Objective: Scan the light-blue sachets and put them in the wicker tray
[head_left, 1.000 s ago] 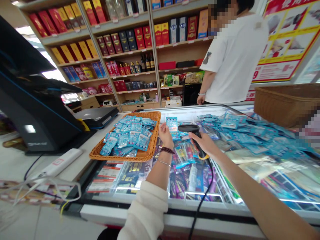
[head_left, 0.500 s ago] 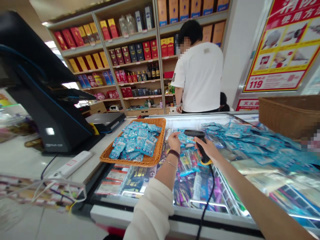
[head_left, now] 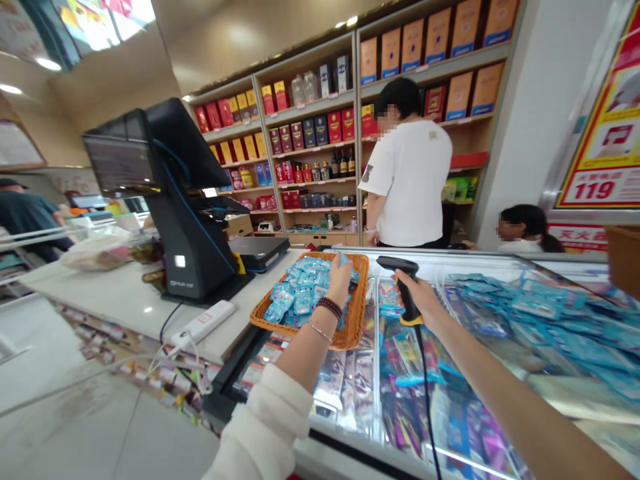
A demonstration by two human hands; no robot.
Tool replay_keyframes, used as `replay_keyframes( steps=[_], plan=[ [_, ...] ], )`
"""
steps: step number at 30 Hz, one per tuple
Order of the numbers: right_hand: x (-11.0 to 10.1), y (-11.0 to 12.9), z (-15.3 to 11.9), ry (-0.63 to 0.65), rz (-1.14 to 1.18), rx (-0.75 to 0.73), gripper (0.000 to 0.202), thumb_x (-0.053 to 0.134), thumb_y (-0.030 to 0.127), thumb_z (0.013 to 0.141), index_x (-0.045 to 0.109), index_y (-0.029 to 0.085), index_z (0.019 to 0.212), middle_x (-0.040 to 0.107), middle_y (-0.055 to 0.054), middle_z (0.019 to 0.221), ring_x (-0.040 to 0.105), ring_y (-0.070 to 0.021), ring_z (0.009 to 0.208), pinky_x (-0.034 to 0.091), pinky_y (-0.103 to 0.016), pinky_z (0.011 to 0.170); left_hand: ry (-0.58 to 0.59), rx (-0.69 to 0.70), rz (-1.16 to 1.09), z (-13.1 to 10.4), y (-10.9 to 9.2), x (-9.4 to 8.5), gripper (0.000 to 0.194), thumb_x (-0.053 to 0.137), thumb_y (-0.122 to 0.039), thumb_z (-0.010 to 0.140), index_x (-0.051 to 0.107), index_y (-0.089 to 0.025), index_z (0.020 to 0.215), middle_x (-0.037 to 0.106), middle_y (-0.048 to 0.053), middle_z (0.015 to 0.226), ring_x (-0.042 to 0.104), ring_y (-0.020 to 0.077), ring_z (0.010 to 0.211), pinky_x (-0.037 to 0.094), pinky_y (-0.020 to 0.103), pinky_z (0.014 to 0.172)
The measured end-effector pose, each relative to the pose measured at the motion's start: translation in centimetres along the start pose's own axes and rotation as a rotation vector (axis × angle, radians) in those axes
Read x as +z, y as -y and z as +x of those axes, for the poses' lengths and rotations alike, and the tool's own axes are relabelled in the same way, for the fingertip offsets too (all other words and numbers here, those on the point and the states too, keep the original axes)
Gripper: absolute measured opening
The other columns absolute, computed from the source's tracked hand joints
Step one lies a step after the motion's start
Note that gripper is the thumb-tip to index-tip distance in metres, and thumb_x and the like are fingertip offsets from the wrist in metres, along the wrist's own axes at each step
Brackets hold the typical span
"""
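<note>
My right hand (head_left: 419, 300) grips a black barcode scanner (head_left: 407, 287) by its handle, its head turned to the left. A black cable runs down from the scanner. My left hand (head_left: 340, 280) reaches over the right side of an orange wicker basket (head_left: 361, 313), fingers closed with a bit of blue packet (head_left: 343, 259) showing at the tips. Small blue packets (head_left: 303, 300) are heaped inside the basket. Between basket and scanner, a few more blue packets (head_left: 390, 300) lie on the glass top.
Many blue packets (head_left: 545, 300) spread over the glass-topped freezer (head_left: 373, 400) at right. A checkout terminal (head_left: 185, 233), a flat scale (head_left: 263, 253) and a white power strip (head_left: 204, 325) stand on the left counter. A person in a white shirt (head_left: 413, 180) stands behind; another person's head (head_left: 527, 227) shows lower right.
My left hand has moved left from beside the scanner to over the basket. The scanner stays in my right hand. The view has swung left, showing more of the counter.
</note>
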State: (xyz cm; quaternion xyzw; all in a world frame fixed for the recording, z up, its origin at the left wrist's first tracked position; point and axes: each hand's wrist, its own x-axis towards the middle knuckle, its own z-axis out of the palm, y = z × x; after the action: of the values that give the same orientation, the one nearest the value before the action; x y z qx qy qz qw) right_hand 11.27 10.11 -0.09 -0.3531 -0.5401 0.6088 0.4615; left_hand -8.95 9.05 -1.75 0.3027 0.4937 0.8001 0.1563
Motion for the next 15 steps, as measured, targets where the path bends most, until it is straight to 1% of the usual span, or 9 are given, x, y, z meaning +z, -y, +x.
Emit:
replay_keyframes(
  steps=[1, 2, 3, 4, 5, 7, 9, 12, 15],
  plan=[
    [0.8, 0.0, -0.1, 0.018, -0.008, 0.007, 0.035, 0.081, 0.048, 0.087, 0.063, 0.019, 0.079, 0.060, 0.001, 0.057, 0.052, -0.0102, 0.037, 0.043, -0.021, 0.033, -0.030, -0.004, 0.094, 0.2, -0.9, -1.2, 0.045, 0.078, -0.019, 0.073, 0.069, -0.020, 0.117, 0.067, 0.019, 0.139, 0.053, 0.0351, 0.146, 0.040, 0.052, 0.123],
    [1.4, -0.2, -0.3, 0.036, -0.012, 0.013, 0.035, 0.081, 0.048, 0.087, 0.062, 0.019, 0.079, 0.060, 0.001, 0.057, 0.052, -0.0102, 0.037, 0.043, -0.021, 0.033, -0.055, 0.035, 0.205, 0.3, -1.7, -2.4, 0.051, 0.079, -0.021, 0.074, 0.067, -0.021, 0.123, 0.058, 0.019, 0.154, 0.038, 0.0351, 0.158, 0.030, 0.053, 0.129],
    [1.9, -0.3, -0.4, 0.054, -0.012, 0.019, 0.035, 0.080, 0.048, 0.088, 0.062, 0.019, 0.078, 0.061, 0.001, 0.057, 0.052, -0.0102, 0.037, 0.043, -0.021, 0.033, -0.061, 0.102, 0.307, 0.2, -2.4, -3.4, 0.056, 0.079, -0.022, 0.074, 0.064, -0.021, 0.128, 0.048, 0.019, 0.163, 0.025, 0.0349, 0.164, 0.021, 0.053, 0.132],
    [2.3, -0.4, -0.5, 0.072, -0.010, 0.022, 0.035, 0.080, 0.047, 0.088, 0.062, 0.019, 0.078, 0.061, 0.001, 0.057, 0.052, -0.0101, 0.037, 0.042, -0.021, 0.034, -0.060, 0.170, 0.389, 0.0, -3.0, -4.2, 0.058, 0.078, -0.023, 0.075, 0.063, -0.021, 0.131, 0.041, 0.018, 0.169, 0.016, 0.0343, 0.166, 0.015, 0.053, 0.134],
    [2.5, -0.5, -0.6, 0.089, -0.006, 0.022, 0.034, 0.079, 0.047, 0.088, 0.062, 0.019, 0.078, 0.061, 0.002, 0.057, 0.052, -0.0099, 0.037, 0.042, -0.021, 0.034, -0.049, 0.239, 0.447, -0.3, -3.6, -4.7, 0.057, 0.077, -0.023, 0.077, 0.062, -0.021, 0.132, 0.037, 0.018, 0.171, 0.011, 0.0340, 0.167, 0.011, 0.053, 0.134],
    [2.3, -0.7, -0.9, 0.102, -0.003, 0.016, 0.034, 0.079, 0.046, 0.088, 0.062, 0.018, 0.078, 0.060, 0.002, 0.057, 0.052, -0.0094, 0.037, 0.041, -0.021, 0.034, -0.014, 0.337, 0.493, -1.1, -4.2, -5.0, 0.051, 0.073, -0.020, 0.081, 0.063, -0.020, 0.131, 0.039, 0.018, 0.170, 0.016, 0.0333, 0.166, 0.011, 0.051, 0.135],
    [1.3, -0.6, -1.3, 0.098, -0.012, 0.008, 0.036, 0.080, 0.047, 0.087, 0.061, 0.018, 0.077, 0.060, 0.002, 0.057, 0.051, -0.0093, 0.037, 0.042, -0.021, 0.034, 0.033, 0.397, 0.478, -2.1, -4.4, -4.3, 0.041, 0.068, -0.016, 0.083, 0.067, -0.021, 0.124, 0.051, 0.016, 0.160, 0.031, 0.0323, 0.161, 0.018, 0.050, 0.134],
    [-1.8, -0.2, -2.1, 0.060, -0.023, 0.011, 0.037, 0.081, 0.047, 0.087, 0.061, 0.018, 0.076, 0.060, 0.001, 0.058, 0.053, -0.0100, 0.039, 0.043, -0.021, 0.035, 0.184, 0.434, 0.418, -3.8, -3.9, -1.7, 0.027, 0.065, -0.012, 0.084, 0.073, -0.023, 0.108, 0.068, 0.013, 0.134, 0.056, 0.0308, 0.138, 0.034, 0.050, 0.127],
    [-6.1, 0.3, -3.2, -0.015, -0.017, 0.034, 0.033, 0.079, 0.045, 0.089, 0.063, 0.018, 0.078, 0.061, 0.001, 0.059, 0.053, -0.0104, 0.038, 0.043, -0.022, 0.034, 0.415, 0.387, 0.359, -6.2, -2.3, 1.6, 0.020, 0.068, -0.010, 0.083, 0.075, -0.024, 0.095, 0.074, 0.010, 0.110, 0.066, 0.0291, 0.117, 0.044, 0.048, 0.118]
  ],
)
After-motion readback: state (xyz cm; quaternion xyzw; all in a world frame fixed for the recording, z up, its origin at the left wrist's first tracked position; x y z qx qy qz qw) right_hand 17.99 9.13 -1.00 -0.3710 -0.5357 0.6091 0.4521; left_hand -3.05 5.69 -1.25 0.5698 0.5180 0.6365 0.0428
